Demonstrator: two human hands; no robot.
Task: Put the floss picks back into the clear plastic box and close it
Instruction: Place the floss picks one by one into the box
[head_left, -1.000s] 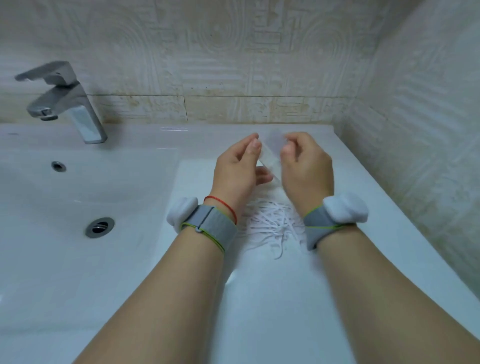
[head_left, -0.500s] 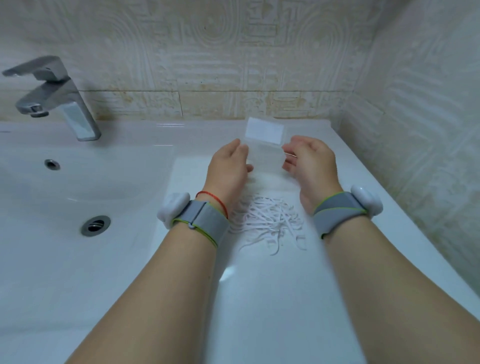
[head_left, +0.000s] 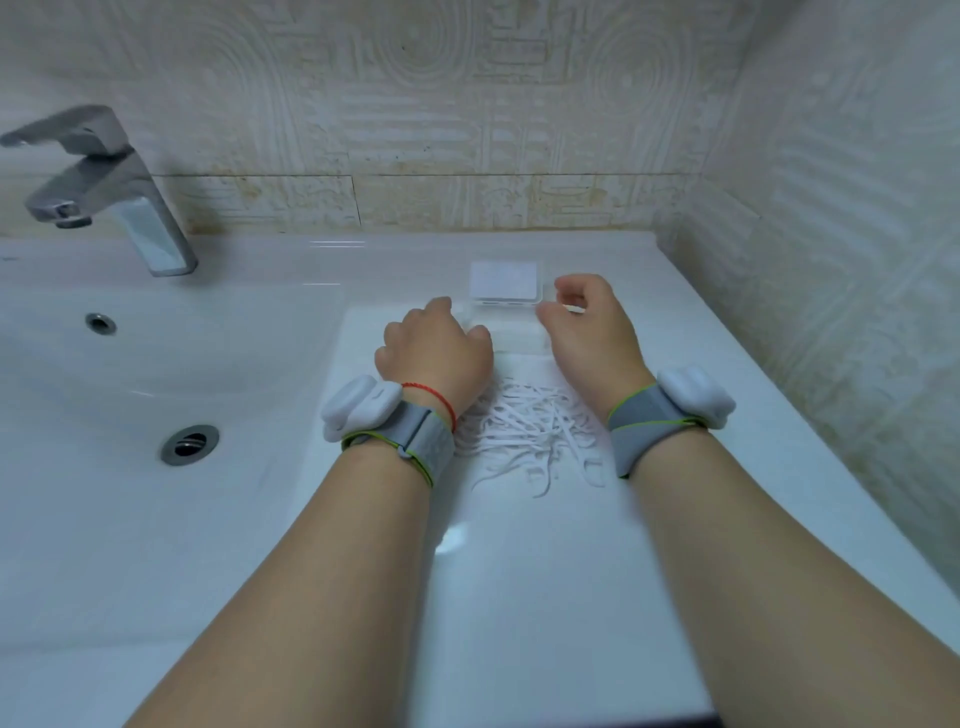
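so the clear plastic box (head_left: 514, 332) just got set down open, left hand (head_left: 436, 353) gripping it, right hand (head_left: 587, 327) can't tell, loose white floss picks (head_left: 530, 431) go in next

Countertop (head_left: 519, 597) + basin (head_left: 130, 389): white glazed ceramic, high gloss, smooth, shows reflections. Faucet (head_left: 109, 182) at 10 o'clock: metal, satin body, shinier spout face. Drain ring (head_left: 189, 444) at 9: dull grey metal. Wall tiles (head_left: 467, 104), 12 to 3: beige, embossed relief, matt, rough-looking. Clear plastic box (head_left: 514, 332) at 12 of ctr: transp. plastic, smooth, glossy; label (head_left: 504, 280) on lid white, matt. Floss picks (head_left: 530, 431), ctr: white plastic, smooth. Wristbands (head_left: 423, 441): grey woven cloth, green edging; pods (head_left: 358, 408) white smooth plastic, semi-gloss. Red thread (head_left: 436, 397) on L wrist.
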